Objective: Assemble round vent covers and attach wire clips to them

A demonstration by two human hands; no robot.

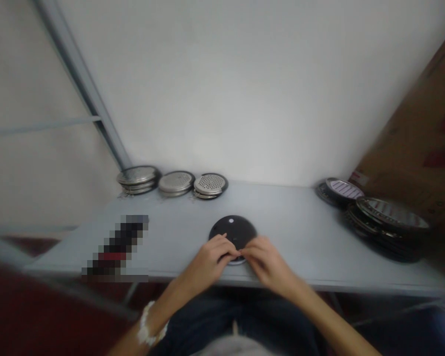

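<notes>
A black round disc [233, 229] with a white dot lies flat on the grey table [289, 232] near its front edge. My left hand [207, 259] and my right hand [266, 259] meet at the disc's near rim, fingers curled and pinched onto it. A pale edge shows under the disc between my fingertips. The picture is blurred, so the exact grip is unclear.
Three stacks of perforated metal discs [174, 182] stand at the back left by the wall. Black-rimmed discs [378, 212] are piled at the right beside a cardboard box [422, 148]. A pixelated dark object [118, 244] lies at the left.
</notes>
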